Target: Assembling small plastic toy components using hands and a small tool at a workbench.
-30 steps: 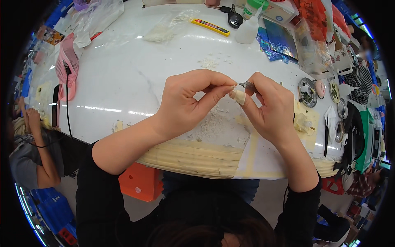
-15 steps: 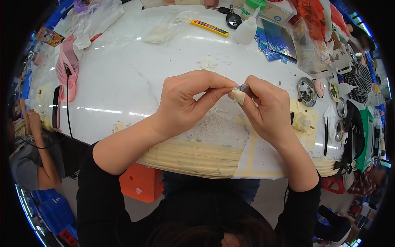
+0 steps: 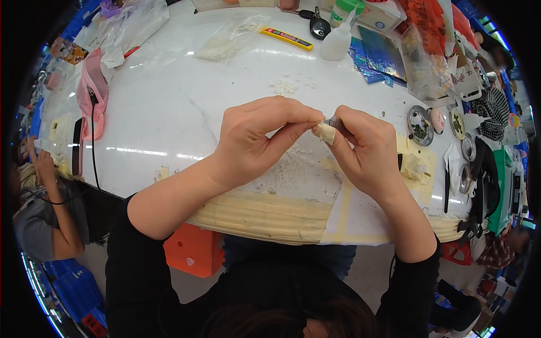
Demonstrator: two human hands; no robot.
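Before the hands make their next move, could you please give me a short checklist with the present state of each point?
1. Small pale cream piece pinched between both hands: ok.
2. Left hand grip shut on the piece: ok.
3. Right hand holds a thin dark grey tool against the piece: ok; its tip is hidden.
4. Work held above the white round table: ok.
5. White crumbs lie below the hands: not ok, untidy.
6. White squeeze bottle stands upright, apart from the hands: ok.
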